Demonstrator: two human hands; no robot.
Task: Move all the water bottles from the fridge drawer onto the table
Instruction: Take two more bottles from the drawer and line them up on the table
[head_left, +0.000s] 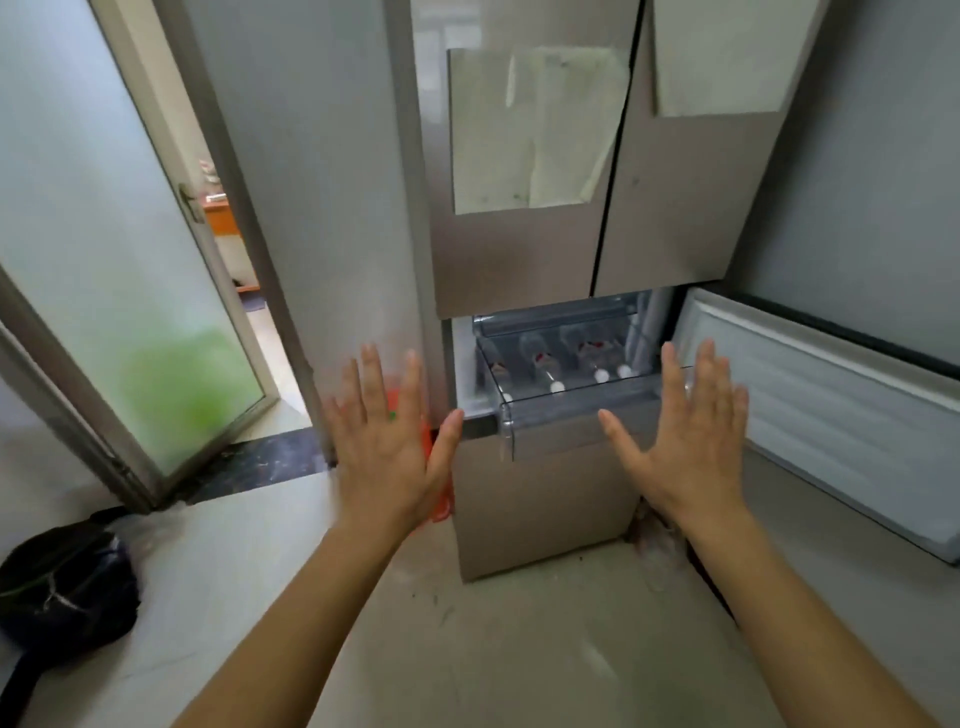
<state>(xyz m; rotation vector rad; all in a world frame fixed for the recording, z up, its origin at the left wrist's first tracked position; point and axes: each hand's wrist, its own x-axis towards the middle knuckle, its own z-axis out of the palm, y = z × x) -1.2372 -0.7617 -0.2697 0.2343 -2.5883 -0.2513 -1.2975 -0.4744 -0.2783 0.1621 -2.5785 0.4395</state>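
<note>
A clear plastic fridge drawer (524, 421) is pulled out of the grey fridge (519, 270). Several water bottles (550, 364) with white caps and red labels lie inside it, caps toward me. My left hand (387, 441) is raised flat with fingers spread, to the left of the drawer and holding nothing. On the drawer's right side my right hand (685, 436) is held up the same way, palm forward, its fingers in front of the drawer's right corner. No table is in view.
A lower fridge door (831, 410) with a white inner panel stands open to the right. At the left is a frosted glass door (119, 291), ajar. A black bag (62, 582) lies on the floor at lower left. Something orange (441, 493) shows behind my left hand.
</note>
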